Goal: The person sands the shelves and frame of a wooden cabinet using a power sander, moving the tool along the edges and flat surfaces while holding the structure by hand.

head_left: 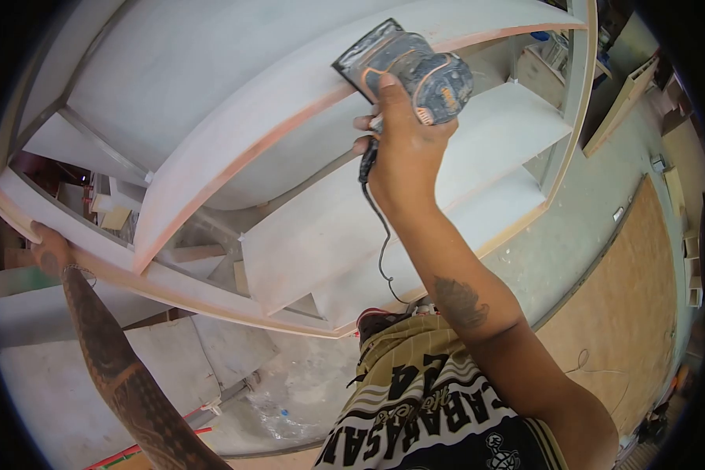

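Observation:
My right hand point(403, 129) is wrapped round a dusty dark power sander point(415, 74) with orange trim. The sander's flat pad lies against the curved white panel point(290, 98) near its pinkish edge. From the sander a black cord point(384, 235) hangs down toward my waist. At the far left, my left hand point(50, 249) rests on the wooden rim point(125, 262) of the large white frame; its fingers are partly hidden, and whether it grips the rim is unclear.
Inside the frame are white shelves point(509, 129) and open compartments. A brown wooden board point(619, 313) lies at the right, with a loose wooden panel point(623, 106) above it. Red tubing point(133, 453) runs across the lower left.

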Demonstrator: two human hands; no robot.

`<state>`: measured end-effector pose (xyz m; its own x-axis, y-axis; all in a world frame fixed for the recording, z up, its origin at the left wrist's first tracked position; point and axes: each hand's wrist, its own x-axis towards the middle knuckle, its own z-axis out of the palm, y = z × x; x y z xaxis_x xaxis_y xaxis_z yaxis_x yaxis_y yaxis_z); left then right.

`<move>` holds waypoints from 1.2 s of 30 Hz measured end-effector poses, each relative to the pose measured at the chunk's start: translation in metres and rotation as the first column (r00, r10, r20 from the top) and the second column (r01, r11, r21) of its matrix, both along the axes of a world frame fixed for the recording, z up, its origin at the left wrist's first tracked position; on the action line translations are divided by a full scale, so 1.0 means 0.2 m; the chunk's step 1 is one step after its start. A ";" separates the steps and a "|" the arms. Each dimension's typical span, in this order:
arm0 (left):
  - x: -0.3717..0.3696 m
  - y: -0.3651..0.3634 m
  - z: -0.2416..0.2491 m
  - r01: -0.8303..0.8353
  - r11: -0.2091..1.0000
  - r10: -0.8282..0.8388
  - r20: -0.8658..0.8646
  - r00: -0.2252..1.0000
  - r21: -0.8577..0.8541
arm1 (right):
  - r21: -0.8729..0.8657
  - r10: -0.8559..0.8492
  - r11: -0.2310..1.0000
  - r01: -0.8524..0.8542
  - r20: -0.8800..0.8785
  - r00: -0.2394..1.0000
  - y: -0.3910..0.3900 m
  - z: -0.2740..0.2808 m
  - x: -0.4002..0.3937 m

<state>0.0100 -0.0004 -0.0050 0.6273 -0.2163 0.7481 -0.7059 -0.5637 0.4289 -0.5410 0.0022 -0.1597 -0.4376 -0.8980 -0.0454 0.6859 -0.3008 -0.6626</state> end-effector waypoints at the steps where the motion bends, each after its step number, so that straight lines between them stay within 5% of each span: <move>1: 0.01 -0.01 0.00 -0.002 1.000 0.002 0.000 1.000 0.000 | 0.000 0.002 1.000 -0.002 0.000 1.000 -0.01 -0.01 -0.02; 6: -0.01 -0.01 0.00 -0.038 0.999 0.037 -0.015 0.999 -0.006 | 0.096 -0.048 0.994 0.049 -0.007 0.999 0.01 0.01 0.01; 17: 0.02 0.00 0.00 -0.023 1.000 0.023 -0.019 1.000 0.006 | 0.023 0.078 0.997 -0.077 -0.064 0.995 0.18 -0.02 0.31; 36: 0.34 -0.07 0.01 -0.090 0.993 0.098 -0.112 0.989 0.074 | 0.004 -0.069 0.998 0.069 -0.035 0.997 -0.30 -0.05 -0.67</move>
<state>0.0776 -0.0148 -0.0039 0.7287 -0.2008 0.6548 -0.5964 -0.6559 0.4626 -0.6759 -0.0573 -0.1700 -0.4999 -0.8654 -0.0338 0.6399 -0.3428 -0.6877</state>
